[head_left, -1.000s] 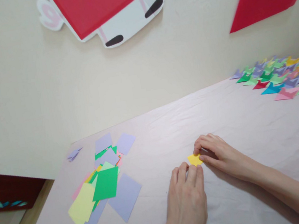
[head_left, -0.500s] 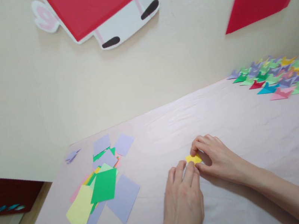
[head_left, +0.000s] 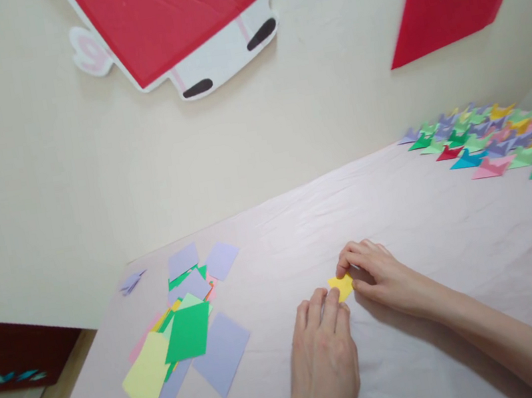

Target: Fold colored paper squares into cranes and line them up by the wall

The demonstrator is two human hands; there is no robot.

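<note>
Keeps both hands close together on the small yellow paper (head_left: 342, 286), flat on the pale tablecloth (head_left: 426, 221), left hand (head_left: 324, 358) pressing fingertips on its near edge, right hand (head_left: 384, 278) pinching its far side, turning it slightly leftward, creasing apparently unfinished.

Tablecloth (head_left: 421, 221) lies bare between right hand (head_left: 384, 278) and folded pieces (head_left: 489, 143); paper squares (head_left: 186, 332) crowd left.

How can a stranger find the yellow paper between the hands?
Start at the pale pink table. Near its middle, the left hand and right hand meet on a small yellow paper. Unlike the flat squares at left, it is folded.
</note>
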